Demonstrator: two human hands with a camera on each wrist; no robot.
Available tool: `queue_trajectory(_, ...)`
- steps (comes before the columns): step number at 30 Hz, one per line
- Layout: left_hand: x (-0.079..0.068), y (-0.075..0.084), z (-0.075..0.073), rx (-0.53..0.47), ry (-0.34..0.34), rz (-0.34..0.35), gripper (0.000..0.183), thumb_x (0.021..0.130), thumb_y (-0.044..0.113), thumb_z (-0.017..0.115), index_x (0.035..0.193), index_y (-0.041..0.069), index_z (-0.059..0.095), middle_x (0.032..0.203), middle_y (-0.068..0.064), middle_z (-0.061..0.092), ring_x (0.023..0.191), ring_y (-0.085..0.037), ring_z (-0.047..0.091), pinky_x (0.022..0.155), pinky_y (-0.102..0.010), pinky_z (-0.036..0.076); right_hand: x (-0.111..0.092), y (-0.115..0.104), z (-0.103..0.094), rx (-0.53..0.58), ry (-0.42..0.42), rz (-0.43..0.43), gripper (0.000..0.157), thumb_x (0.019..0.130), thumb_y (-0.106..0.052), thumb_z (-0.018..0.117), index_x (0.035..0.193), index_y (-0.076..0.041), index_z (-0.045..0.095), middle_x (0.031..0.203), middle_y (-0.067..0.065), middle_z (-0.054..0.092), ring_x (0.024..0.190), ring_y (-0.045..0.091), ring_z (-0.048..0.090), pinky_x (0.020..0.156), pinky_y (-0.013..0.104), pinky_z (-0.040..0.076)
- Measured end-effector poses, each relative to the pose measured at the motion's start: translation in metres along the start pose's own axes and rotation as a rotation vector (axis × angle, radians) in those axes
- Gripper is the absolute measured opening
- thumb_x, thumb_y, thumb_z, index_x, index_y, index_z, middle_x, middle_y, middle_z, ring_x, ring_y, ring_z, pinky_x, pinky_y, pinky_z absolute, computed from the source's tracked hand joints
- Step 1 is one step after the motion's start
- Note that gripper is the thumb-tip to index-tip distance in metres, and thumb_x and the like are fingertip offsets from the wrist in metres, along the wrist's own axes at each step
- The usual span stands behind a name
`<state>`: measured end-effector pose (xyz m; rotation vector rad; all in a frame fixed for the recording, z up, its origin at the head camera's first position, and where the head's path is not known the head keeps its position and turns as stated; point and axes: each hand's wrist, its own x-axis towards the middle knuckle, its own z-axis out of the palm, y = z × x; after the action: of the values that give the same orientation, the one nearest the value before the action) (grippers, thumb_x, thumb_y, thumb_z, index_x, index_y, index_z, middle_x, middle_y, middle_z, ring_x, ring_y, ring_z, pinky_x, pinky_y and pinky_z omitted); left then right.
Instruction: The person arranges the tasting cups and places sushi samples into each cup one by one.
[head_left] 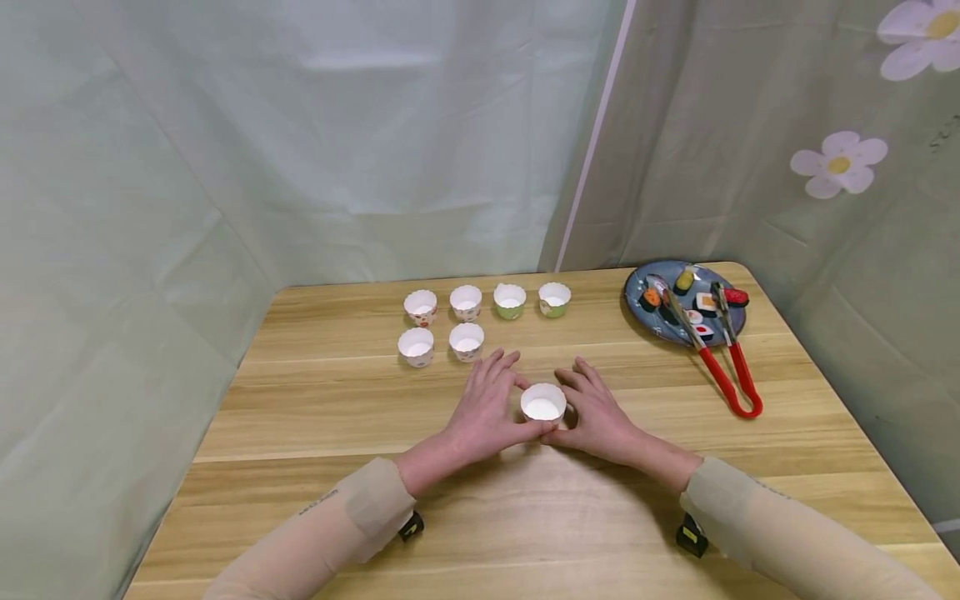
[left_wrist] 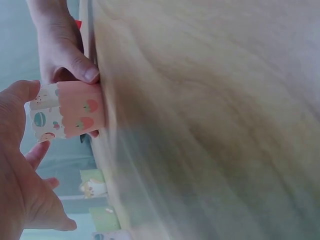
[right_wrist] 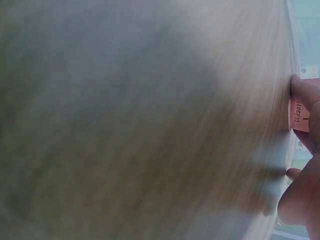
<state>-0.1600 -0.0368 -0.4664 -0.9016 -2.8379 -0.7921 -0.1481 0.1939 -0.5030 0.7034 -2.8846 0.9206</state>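
A paper baking cup (head_left: 543, 407) stands upright on the table between both hands. Its white, scalloped rim tops a wall that the left wrist view shows as white and pink with strawberries. My left hand (head_left: 486, 415) holds the cup's left side near the rim, with thumb and forefinger. From the right, my right hand (head_left: 598, 421) grips the same cup lower down, its thumb at the front near the table. The right wrist view catches only a strip of the pink cup (right_wrist: 298, 114), mostly hidden by the fingers.
Behind the left hand, several more baking cups (head_left: 467, 342) stand in two rows on the wooden table (head_left: 322, 417). At the back right, a dark blue plate (head_left: 637, 321) bears sushi pieces. Red-handled tongs (head_left: 722, 383) lean over its front rim. Curtains (head_left: 412, 167) surround the table.
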Motion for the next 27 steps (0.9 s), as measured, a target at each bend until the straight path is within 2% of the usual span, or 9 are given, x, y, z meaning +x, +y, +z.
queue_trajectory(7,0.0,0.006,-0.012,-0.057,0.015,0.001,0.063,0.08,0.062,0.079,0.114,0.014,0.058,0.163,-0.014,0.033,0.153,-0.034,0.018,0.123,-0.057,0.012,0.0,0.001,0.002,0.006,0.015,-0.002,0.072,0.073,-0.047,0.091,0.13,-0.009,0.069,0.153,0.02,0.045,0.153,0.043,0.013,0.12,0.064,0.011)
queue_trajectory(12,0.002,0.008,-0.022,-0.048,0.043,0.017,0.059,0.079,0.055,0.082,0.113,0.014,0.057,0.163,-0.014,0.033,0.153,-0.034,0.018,0.123,-0.055,0.011,0.0,0.001,0.002,0.017,0.029,-0.025,0.077,0.072,-0.045,0.093,0.135,-0.01,0.066,0.151,0.019,0.048,0.152,0.045,0.015,0.121,0.062,0.012)
queue_trajectory(20,0.006,0.008,-0.035,-0.044,0.055,0.011,0.059,0.079,0.055,0.082,0.114,0.014,0.057,0.164,-0.012,0.03,0.155,-0.029,0.012,0.124,-0.052,0.002,0.001,0.001,0.002,0.006,0.042,-0.044,0.082,0.071,-0.045,0.093,0.139,-0.01,0.063,0.152,0.015,0.048,0.15,0.047,0.017,0.119,0.064,0.016)
queue_trajectory(27,0.016,0.005,-0.053,-0.017,0.134,0.063,0.058,0.077,0.052,0.086,0.112,0.014,0.06,0.164,-0.013,0.029,0.154,-0.033,0.013,0.123,-0.056,0.003,0.002,0.001,0.001,0.015,0.033,-0.036,0.077,0.072,-0.044,0.093,0.136,-0.013,0.065,0.153,0.016,0.048,0.15,0.047,0.017,0.119,0.065,0.017)
